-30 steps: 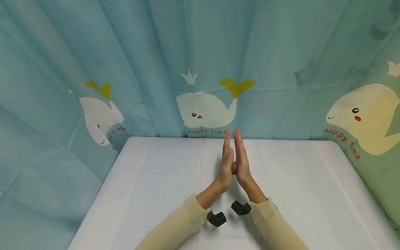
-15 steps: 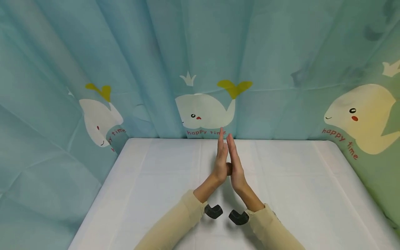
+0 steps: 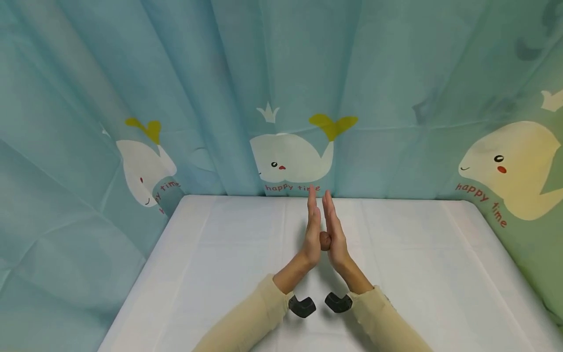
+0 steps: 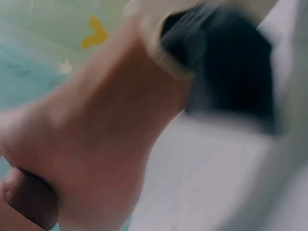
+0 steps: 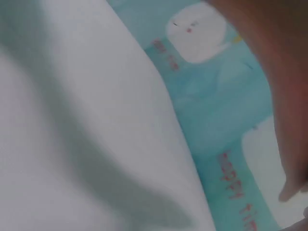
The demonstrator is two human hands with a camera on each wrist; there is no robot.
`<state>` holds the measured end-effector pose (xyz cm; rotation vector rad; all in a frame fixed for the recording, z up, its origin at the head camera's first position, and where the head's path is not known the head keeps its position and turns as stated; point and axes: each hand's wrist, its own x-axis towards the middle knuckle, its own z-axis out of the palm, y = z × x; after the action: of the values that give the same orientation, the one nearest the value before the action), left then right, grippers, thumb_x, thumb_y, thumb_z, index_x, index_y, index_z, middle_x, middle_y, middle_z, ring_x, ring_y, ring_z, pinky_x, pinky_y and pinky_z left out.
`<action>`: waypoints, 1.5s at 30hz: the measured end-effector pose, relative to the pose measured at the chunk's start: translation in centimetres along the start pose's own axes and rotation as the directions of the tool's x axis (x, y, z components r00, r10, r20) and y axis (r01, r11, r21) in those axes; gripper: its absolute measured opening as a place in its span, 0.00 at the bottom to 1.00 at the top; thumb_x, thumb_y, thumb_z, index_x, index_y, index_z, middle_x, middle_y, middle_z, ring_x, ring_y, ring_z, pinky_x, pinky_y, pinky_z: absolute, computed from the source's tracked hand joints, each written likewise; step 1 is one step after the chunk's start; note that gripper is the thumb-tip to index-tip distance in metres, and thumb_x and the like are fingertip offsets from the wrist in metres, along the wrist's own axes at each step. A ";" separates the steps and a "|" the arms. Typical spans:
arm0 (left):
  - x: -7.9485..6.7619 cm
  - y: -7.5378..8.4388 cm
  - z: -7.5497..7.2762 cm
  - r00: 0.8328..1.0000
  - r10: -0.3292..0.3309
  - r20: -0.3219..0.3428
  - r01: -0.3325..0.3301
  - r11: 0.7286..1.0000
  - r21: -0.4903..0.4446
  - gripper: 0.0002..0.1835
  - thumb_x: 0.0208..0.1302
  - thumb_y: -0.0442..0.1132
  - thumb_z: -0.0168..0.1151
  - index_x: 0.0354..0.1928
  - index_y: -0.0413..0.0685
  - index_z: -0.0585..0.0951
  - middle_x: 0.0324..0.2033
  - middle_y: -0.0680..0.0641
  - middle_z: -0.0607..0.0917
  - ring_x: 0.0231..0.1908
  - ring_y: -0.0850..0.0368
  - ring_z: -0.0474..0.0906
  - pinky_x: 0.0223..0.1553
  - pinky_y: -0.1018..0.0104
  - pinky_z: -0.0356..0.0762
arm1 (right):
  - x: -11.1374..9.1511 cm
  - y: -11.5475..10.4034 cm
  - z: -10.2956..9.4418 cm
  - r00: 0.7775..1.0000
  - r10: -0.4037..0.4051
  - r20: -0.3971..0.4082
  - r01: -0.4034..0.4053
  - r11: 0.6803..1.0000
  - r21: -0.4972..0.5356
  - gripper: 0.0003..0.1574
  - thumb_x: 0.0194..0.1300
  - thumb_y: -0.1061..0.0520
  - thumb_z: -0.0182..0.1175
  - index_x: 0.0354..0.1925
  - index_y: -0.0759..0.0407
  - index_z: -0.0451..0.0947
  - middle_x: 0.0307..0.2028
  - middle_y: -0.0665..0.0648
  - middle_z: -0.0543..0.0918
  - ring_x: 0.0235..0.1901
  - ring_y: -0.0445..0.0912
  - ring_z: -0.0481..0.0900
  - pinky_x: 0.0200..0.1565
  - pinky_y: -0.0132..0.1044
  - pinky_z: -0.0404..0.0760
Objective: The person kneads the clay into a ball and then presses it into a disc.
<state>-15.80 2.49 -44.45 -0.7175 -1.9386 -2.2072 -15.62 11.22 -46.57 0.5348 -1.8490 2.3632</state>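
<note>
In the head view, a small brown ball (image 3: 325, 241) sits between the two palms, above the white table (image 3: 242, 244). My left hand (image 3: 313, 242) presses it from the left with straight fingers pointing away. From the other side my right hand (image 3: 336, 239) presses its palm against the ball, fingers also straight. A narrow gap shows between the fingertips. The left wrist view shows part of the brown ball (image 4: 36, 202) beside the right hand (image 4: 96, 163), blurred. At the right edge of the right wrist view, part of the left hand (image 5: 288, 86) appears.
Behind and at the sides of the table hangs a blue-green curtain (image 3: 211, 98) printed with white whales. Cream sleeves (image 3: 250, 315) cover both forearms, and black wrist cameras (image 3: 338, 303) stick out from the cuffs. Shadows lie on the white cloth.
The hands slide against each other with the ball between them: half a second ago the left hand reached further forward and the right lay further back; now they are nearly level.
</note>
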 end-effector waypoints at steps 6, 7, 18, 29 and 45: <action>0.9 -1.3 -0.7 1.000 0.012 -0.022 -0.012 0.999 0.034 0.34 0.82 0.51 0.28 0.84 0.56 0.38 0.82 0.52 0.39 0.80 0.56 0.33 0.77 0.45 0.34 | -0.6 -0.8 1.2 0.999 -0.052 -0.003 0.052 0.999 0.005 0.38 0.84 0.41 0.21 0.84 0.49 0.36 0.83 0.50 0.39 0.81 0.45 0.35 0.75 0.36 0.45; 0.9 -1.5 -0.6 1.000 0.007 -0.014 -0.006 0.999 0.044 0.34 0.82 0.52 0.28 0.84 0.57 0.38 0.82 0.53 0.39 0.80 0.57 0.33 0.77 0.46 0.34 | -0.4 -1.0 1.1 0.998 -0.058 -0.010 0.058 0.998 0.000 0.38 0.84 0.41 0.21 0.84 0.48 0.36 0.83 0.50 0.40 0.81 0.46 0.35 0.76 0.40 0.42; -0.3 -0.5 0.4 0.998 -0.013 0.062 0.012 1.000 0.021 0.35 0.81 0.57 0.28 0.84 0.59 0.37 0.82 0.54 0.38 0.80 0.60 0.32 0.77 0.48 0.33 | 0.5 -0.2 -0.6 0.995 0.072 -0.074 -0.070 0.997 0.025 0.37 0.83 0.35 0.21 0.83 0.37 0.34 0.82 0.47 0.39 0.74 0.41 0.52 0.54 0.26 0.68; 1.4 -1.4 -0.8 1.000 0.000 -0.014 0.001 0.996 0.086 0.33 0.83 0.50 0.28 0.84 0.53 0.40 0.82 0.50 0.42 0.80 0.54 0.38 0.76 0.43 0.36 | -1.1 -0.1 0.9 0.994 -0.102 0.028 0.102 0.995 -0.001 0.37 0.85 0.43 0.22 0.84 0.50 0.36 0.83 0.52 0.36 0.80 0.46 0.32 0.75 0.35 0.40; 1.1 0.7 -0.2 0.999 0.036 0.023 -0.036 0.999 -0.009 0.35 0.82 0.55 0.24 0.83 0.53 0.35 0.82 0.49 0.37 0.80 0.53 0.33 0.77 0.45 0.33 | -0.4 0.0 0.2 1.000 0.005 0.011 -0.005 1.000 -0.027 0.36 0.85 0.40 0.20 0.84 0.41 0.34 0.83 0.51 0.38 0.62 0.28 0.65 0.51 0.22 0.64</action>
<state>-16.52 2.35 -43.38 -0.7765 -1.9120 -2.1973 -15.22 11.08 -46.65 0.5428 -1.8860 2.3402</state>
